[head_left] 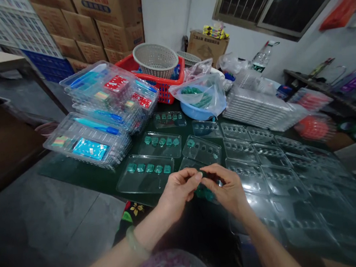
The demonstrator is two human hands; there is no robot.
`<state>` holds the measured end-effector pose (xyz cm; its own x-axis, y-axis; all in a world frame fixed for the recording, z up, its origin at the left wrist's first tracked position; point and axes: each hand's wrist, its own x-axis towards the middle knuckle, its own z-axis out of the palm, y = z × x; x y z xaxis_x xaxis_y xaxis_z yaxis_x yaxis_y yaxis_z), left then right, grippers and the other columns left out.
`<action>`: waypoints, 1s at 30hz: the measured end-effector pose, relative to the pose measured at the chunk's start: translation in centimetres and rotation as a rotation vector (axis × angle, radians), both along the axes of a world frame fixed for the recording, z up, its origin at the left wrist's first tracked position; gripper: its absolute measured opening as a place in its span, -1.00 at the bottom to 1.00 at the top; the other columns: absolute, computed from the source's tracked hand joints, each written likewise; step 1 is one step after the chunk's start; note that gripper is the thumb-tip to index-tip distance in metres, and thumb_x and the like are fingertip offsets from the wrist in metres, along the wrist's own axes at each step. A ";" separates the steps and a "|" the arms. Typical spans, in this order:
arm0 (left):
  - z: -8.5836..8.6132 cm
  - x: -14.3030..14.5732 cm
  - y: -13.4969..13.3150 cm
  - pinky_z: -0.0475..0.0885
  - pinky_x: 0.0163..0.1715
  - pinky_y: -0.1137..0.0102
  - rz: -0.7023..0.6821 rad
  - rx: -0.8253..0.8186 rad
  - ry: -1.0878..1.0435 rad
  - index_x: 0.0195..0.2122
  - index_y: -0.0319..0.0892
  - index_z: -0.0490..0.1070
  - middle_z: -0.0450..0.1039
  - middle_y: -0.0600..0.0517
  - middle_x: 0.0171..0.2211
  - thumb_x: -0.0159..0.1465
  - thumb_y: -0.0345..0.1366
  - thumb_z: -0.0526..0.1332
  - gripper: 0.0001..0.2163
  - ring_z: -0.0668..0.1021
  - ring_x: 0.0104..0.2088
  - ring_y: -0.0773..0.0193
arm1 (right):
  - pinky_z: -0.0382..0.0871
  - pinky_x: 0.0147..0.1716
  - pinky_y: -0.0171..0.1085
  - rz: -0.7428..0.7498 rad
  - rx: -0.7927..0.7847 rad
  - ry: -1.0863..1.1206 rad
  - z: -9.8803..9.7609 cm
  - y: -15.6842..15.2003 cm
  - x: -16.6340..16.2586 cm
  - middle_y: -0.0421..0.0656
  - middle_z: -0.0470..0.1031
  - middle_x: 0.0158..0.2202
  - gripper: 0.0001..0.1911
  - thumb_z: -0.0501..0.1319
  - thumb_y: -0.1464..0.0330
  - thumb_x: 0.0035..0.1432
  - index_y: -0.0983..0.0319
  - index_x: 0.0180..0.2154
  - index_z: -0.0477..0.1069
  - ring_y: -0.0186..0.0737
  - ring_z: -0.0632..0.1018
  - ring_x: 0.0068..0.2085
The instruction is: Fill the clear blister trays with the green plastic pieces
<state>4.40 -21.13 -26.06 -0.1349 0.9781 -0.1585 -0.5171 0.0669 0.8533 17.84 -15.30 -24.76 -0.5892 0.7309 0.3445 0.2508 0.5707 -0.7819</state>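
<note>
My left hand [178, 192] and my right hand [229, 189] meet above the near edge of the dark green table, thumbs and forefingers pinched together. Whatever lies between the fingertips is too small and covered to make out. Below them, partly hidden by my right hand, are loose green pieces [205, 193]. To the left, a clear plastic tray [139, 184] holds a row of several small green blocks [150, 168]. Behind it sits another filled tray [167, 153]. Just beyond my fingertips, a clear tray [195, 153] has a green block [190, 143] in its left slot.
Rows of clear trays [273, 174] cover the table's right side. A blue basin [196, 111] holds a plastic bag with green pieces. Stacked filled cases [116, 145] stand left, a red basket [163, 84] and grey colander [155, 62] behind. Stacked trays [251, 109] stand at back right.
</note>
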 end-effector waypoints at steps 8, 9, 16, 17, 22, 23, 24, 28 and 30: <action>-0.7 -1.6 0.4 0.17 -0.58 0.53 0.240 -0.014 0.373 -0.34 -0.22 0.42 0.28 0.08 -0.47 0.12 -0.23 0.19 -0.83 0.27 -0.55 0.47 | 0.28 -0.39 -0.32 -0.227 0.206 -0.224 -2.1 9.4 -1.3 -0.14 0.42 -0.36 -0.82 0.19 0.30 0.02 0.25 -0.32 0.47 -0.30 0.42 -0.40; -0.8 -1.9 0.2 0.20 -0.54 0.52 0.242 0.011 0.425 -0.35 -0.21 0.42 0.29 0.07 -0.43 0.12 -0.24 0.18 -0.84 0.30 -0.52 0.46 | 0.28 -0.39 -0.32 -0.260 0.246 -0.302 -2.5 10.7 -1.7 -0.13 0.42 -0.37 -0.80 0.19 0.30 0.02 0.25 -0.31 0.48 -0.29 0.43 -0.39; -1.2 -3.0 -1.5 0.26 -0.43 0.47 0.218 0.113 0.682 -0.40 -0.23 0.42 0.29 0.01 -0.36 0.15 -0.32 0.14 -0.88 0.37 -0.41 0.36 | 0.23 -0.40 -0.34 -0.246 0.361 -0.771 -3.6 13.4 -4.4 -0.14 0.45 -0.29 -0.75 0.12 0.23 0.08 0.16 -0.23 0.46 -0.25 0.45 -0.30; -1.2 -3.1 -1.6 0.27 -0.41 0.46 0.218 0.128 0.702 -0.40 -0.23 0.42 0.30 0.00 -0.38 0.15 -0.32 0.14 -0.89 0.37 -0.40 0.35 | 0.22 -0.41 -0.34 -0.245 0.364 -0.793 -3.5 13.4 -4.6 -0.14 0.46 -0.30 -0.75 0.11 0.23 0.08 0.15 -0.24 0.47 -0.24 0.45 -0.30; -0.9 -3.3 -1.8 0.29 -0.36 0.44 0.172 0.171 0.733 -0.42 -0.23 0.43 0.33 -0.02 -0.39 0.16 -0.34 0.12 -0.88 0.39 -0.38 0.31 | 0.19 -0.42 -0.33 -0.237 0.360 -0.840 -3.5 13.8 -5.1 -0.14 0.48 -0.35 -0.79 0.11 0.26 0.08 0.15 -0.30 0.48 -0.21 0.46 -0.31; -0.8 -3.3 -1.9 0.30 -0.36 0.43 0.165 0.166 0.734 -0.42 -0.23 0.44 0.33 -0.02 -0.39 0.16 -0.34 0.12 -0.87 0.39 -0.38 0.31 | 0.20 -0.42 -0.34 -0.232 0.360 -0.845 -3.5 14.0 -5.2 -0.14 0.48 -0.35 -0.79 0.10 0.27 0.09 0.15 -0.30 0.48 -0.22 0.46 -0.30; -0.8 -3.3 -2.0 0.30 -0.36 0.43 0.167 0.159 0.737 -0.42 -0.23 0.44 0.33 -0.03 -0.38 0.16 -0.34 0.12 -0.87 0.39 -0.38 0.31 | 0.20 -0.40 -0.34 -0.226 0.361 -0.849 -3.6 14.1 -5.2 -0.14 0.48 -0.34 -0.79 0.10 0.28 0.09 0.15 -0.29 0.48 -0.23 0.46 -0.30; -0.7 -3.6 -2.5 0.30 -0.33 0.42 0.224 0.150 0.760 -0.42 -0.21 0.44 0.33 -0.03 -0.37 0.15 -0.35 0.14 -0.89 0.40 -0.35 0.29 | 0.22 -0.33 -0.33 -0.228 0.386 -0.852 -4.0 13.8 -5.0 -0.08 0.44 -0.27 -0.73 0.04 0.31 0.14 0.22 -0.18 0.43 -0.23 0.44 -0.27; -0.7 -3.7 -2.8 0.30 -0.33 0.42 0.244 0.152 0.773 -0.42 -0.21 0.44 0.33 -0.03 -0.37 0.14 -0.36 0.14 -0.90 0.41 -0.35 0.29 | 0.22 -0.30 -0.32 -0.229 0.408 -0.854 -4.1 13.5 -4.7 -0.05 0.41 -0.25 -0.70 0.00 0.33 0.16 0.25 -0.13 0.40 -0.21 0.44 -0.24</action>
<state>0.69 -23.88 -26.75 -0.3628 0.9106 0.1981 0.2347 -0.1164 0.9651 13.10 -1.82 -28.88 -0.6165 0.7783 0.1192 0.7805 0.6240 -0.0382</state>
